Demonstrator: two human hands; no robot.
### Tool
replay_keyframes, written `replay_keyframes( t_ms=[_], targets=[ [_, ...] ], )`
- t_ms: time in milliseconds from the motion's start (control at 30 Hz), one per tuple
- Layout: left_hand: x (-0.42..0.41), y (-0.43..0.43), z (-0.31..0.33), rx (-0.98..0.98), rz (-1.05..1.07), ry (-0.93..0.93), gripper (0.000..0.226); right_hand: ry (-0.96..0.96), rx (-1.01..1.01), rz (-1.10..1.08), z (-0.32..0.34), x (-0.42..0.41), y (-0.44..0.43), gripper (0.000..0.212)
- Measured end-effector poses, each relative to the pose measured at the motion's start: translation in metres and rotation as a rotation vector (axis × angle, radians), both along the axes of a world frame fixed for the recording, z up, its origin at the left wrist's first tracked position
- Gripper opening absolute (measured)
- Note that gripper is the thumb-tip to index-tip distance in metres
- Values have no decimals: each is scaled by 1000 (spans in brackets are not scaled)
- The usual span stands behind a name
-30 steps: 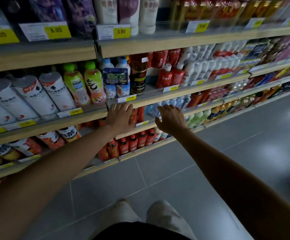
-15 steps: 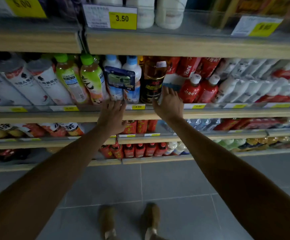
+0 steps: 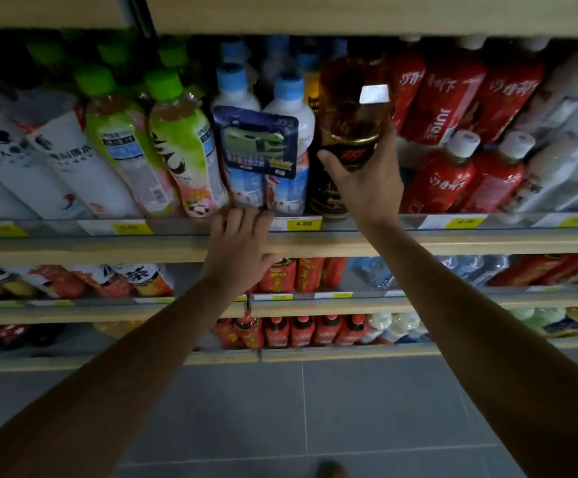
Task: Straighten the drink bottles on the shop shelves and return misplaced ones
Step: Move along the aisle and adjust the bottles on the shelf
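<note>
An amber tea bottle (image 3: 353, 112) is gripped by the right hand (image 3: 366, 181), while the shelf edge (image 3: 453, 244) is rested on by the left hand (image 3: 239, 250), fingers loosely spread.

Glossy clear plastic: amber bottle (image 3: 353, 108); matt wood (pale, smooth): shelf edge (image 3: 453, 244).

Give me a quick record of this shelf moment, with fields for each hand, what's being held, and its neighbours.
right hand: grips the amber bottle round its dark label
left hand: rests on the shelf edge, fingertips at the base of the blue-capped twin pack
left of amber bottle: the twin pack, then green-capped bottles
right of amber bottle: red juice bottles
price tag on the rail: 4.00
</note>
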State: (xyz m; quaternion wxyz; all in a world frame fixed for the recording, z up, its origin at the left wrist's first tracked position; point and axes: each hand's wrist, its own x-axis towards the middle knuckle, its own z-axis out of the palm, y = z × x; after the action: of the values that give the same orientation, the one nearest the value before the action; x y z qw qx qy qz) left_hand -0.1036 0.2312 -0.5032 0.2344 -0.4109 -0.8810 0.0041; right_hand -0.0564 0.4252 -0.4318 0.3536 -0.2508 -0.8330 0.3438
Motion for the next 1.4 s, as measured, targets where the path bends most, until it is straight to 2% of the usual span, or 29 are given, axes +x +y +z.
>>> replay_keyframes(
  t_ms=[133, 367, 500, 767, 1000, 1167, 1267, 1400],
  targets=[
    [-4, -4, -2, 12, -10, 59, 79, 11, -16, -45, 9, -4, -3, 93],
    [-6, -5, -3, 12, -39, 55, 79, 44, 4, -140, 7, 4, -16, 86],
    [-3, -5, 1, -34, -8, 24, 78, 106, -30, -108, 8, 18, -23, 83],
    [2, 0, 2, -97, 66, -81, 75, 301, -220, -19, 0, 39, -33, 80],
    [6, -3, 19, -112, 50, -134, 65, 377, -171, 39, 13, 68, -49, 81],
    [10, -43, 31, -215, 65, -110, 85, 330, -147, 74, 21, 87, -70, 77],
    [8, -84, 28, -211, 141, -97, 88, 244, -135, 96, 12, 94, -91, 80],
    [2, -144, 16, -188, 253, -197, 86, 131, -121, 157, -10, 95, -130, 83]
  ],
)
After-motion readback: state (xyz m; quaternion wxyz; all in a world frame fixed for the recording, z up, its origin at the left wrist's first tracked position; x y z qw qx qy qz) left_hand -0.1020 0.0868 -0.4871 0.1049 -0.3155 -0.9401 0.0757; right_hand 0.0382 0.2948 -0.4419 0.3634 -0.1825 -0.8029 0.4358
